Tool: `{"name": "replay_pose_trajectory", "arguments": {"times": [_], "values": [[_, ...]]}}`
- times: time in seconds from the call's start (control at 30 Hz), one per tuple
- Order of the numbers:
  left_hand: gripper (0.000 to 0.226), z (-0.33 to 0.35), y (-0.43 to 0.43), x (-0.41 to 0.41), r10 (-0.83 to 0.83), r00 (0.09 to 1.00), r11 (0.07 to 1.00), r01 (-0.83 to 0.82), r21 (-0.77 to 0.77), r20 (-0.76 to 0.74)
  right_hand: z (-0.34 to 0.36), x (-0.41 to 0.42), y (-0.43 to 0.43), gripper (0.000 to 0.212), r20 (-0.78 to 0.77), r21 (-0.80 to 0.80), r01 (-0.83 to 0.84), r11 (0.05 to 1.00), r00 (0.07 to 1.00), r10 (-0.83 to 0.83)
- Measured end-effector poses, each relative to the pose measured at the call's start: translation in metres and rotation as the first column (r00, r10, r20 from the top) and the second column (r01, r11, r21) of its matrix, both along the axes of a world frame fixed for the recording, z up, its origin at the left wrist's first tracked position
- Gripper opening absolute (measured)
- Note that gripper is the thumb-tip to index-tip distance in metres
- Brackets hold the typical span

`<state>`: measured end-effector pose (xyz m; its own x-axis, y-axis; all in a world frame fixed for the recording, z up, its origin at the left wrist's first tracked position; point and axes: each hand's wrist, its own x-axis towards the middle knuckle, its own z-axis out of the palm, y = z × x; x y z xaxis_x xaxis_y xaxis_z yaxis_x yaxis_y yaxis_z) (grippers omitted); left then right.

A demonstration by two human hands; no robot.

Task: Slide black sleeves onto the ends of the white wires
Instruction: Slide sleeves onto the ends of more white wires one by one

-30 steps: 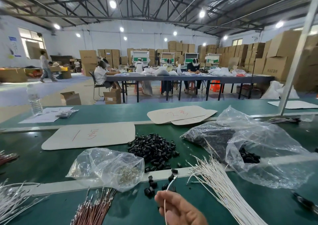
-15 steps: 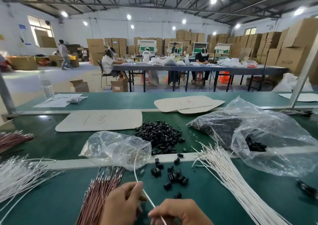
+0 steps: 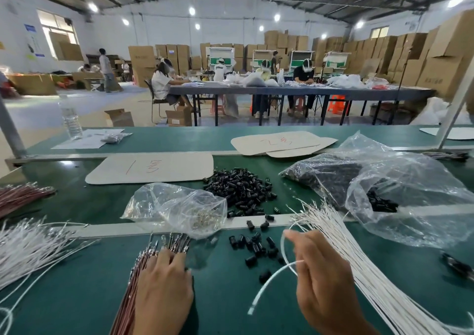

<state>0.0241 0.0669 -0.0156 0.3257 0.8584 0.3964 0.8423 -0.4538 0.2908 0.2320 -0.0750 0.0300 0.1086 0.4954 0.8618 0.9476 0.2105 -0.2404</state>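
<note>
My right hand [image 3: 320,286] pinches a single white wire [image 3: 275,275], which loops up over the fingers and trails down to the left. My left hand [image 3: 164,286] lies on the bundle of red wires [image 3: 129,301], fingertips near their metal ends. Several loose black sleeves [image 3: 256,247] are scattered on the green mat between my hands. A bigger pile of black sleeves [image 3: 241,188] sits behind them. A thick bundle of white wires [image 3: 359,265] fans out just right of my right hand.
A small clear bag of metal terminals [image 3: 177,206] lies behind my left hand. A large clear bag with black sleeves [image 3: 410,193] is at the right. More white wires [image 3: 25,252] lie at the left edge, cardboard sheets [image 3: 151,168] further back. People work at a far table.
My left hand let go of the white wire and moved left onto the red wires. My right hand rose to the right, keeping hold of the white wire. The view tilted down.
</note>
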Motion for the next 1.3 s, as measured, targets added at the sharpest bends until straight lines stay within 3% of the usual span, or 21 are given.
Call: {"name": "replay_pose_trajectory", "arguments": {"times": [0.07, 0.13, 0.17, 0.27, 0.3, 0.37, 0.5, 0.6, 0.77, 0.87, 0.97, 1.07, 1.17, 1.3], "values": [[0.021, 0.0, -0.001, 0.006, -0.037, 0.998, 0.999, 0.036, 0.015, 0.043, 0.008, 0.002, -0.004, 0.039, -0.024, -0.071, 0.053, 0.996, 0.998, -0.055], [0.026, 0.001, -0.001, 0.015, -0.095, 0.994, 0.995, 0.097, -0.038, 0.062, 0.013, 0.0, -0.005, 0.06, -0.015, -0.243, 0.11, 0.964, 0.993, -0.117], [0.029, 0.002, 0.0, 0.019, -0.108, 0.993, 0.992, 0.11, -0.062, 0.039, 0.011, -0.001, -0.003, 0.071, 0.008, -0.384, 0.168, 0.908, 0.984, -0.179], [0.033, 0.006, 0.006, 0.021, -0.032, 0.992, 0.997, 0.023, -0.075, -0.122, -0.004, 0.001, -0.001, 0.082, 0.143, -0.729, 0.309, 0.611, 0.941, -0.306], [0.029, 0.008, 0.009, 0.018, -0.001, 0.987, 0.997, -0.011, -0.079, -0.158, -0.01, 0.002, 0.001, 0.079, 0.148, -0.79, 0.306, 0.532, 0.936, -0.319], [0.017, 0.007, 0.018, 0.012, 0.022, 0.984, 0.994, -0.04, -0.103, -0.177, -0.017, -0.002, 0.004, 0.066, 0.126, -0.839, 0.273, 0.47, 0.939, -0.321], [0.007, 0.006, 0.021, 0.012, 0.005, 0.995, 0.992, -0.018, -0.126, -0.099, -0.026, -0.008, 0.009, 0.044, 0.09, -0.829, 0.229, 0.509, 0.955, -0.283], [0.012, 0.002, 0.017, 0.016, -0.04, 0.998, 0.997, 0.037, -0.074, -0.047, -0.031, -0.013, 0.008, 0.038, 0.054, -0.79, 0.203, 0.578, 0.963, -0.265], [0.025, 0.006, 0.015, 0.043, -0.274, 0.961, 0.961, 0.273, 0.039, 0.021, -0.035, -0.011, 0.011, 0.022, -0.055, -0.741, 0.164, 0.651, 0.952, -0.303], [0.03, 0.014, 0.016, 0.07, -0.482, 0.871, 0.872, 0.488, -0.048, 0.095, -0.034, 0.001, 0.014, 0.014, -0.245, -0.705, 0.092, 0.703, 0.899, -0.363], [0.033, 0.012, 0.008, 0.091, -0.629, 0.777, 0.77, 0.625, -0.129, 0.009, -0.03, 0.012, 0.014, 0.014, -0.508, -0.624, -0.077, 0.778, 0.796, -0.328], [0.022, 0.006, 0.003, 0.1, -0.611, 0.791, 0.784, 0.61, -0.114, 0.032, -0.03, 0.015, 0.014, 0.032, -0.564, -0.581, -0.157, 0.799, 0.785, -0.256], [0.017, 0.006, -0.001, 0.099, -0.566, 0.82, 0.814, 0.572, -0.101, 0.089, -0.033, 0.017, 0.015, 0.026, -0.534, -0.542, -0.133, 0.83, 0.817, -0.217], [0.014, 0.02, -0.016, 0.07, -0.33, 0.861, 0.888, 0.422, -0.183, 0.386, -0.03, 0.006, 0.012, 0.019, -0.524, -0.507, -0.209, 0.836, 0.845, -0.107]]}}
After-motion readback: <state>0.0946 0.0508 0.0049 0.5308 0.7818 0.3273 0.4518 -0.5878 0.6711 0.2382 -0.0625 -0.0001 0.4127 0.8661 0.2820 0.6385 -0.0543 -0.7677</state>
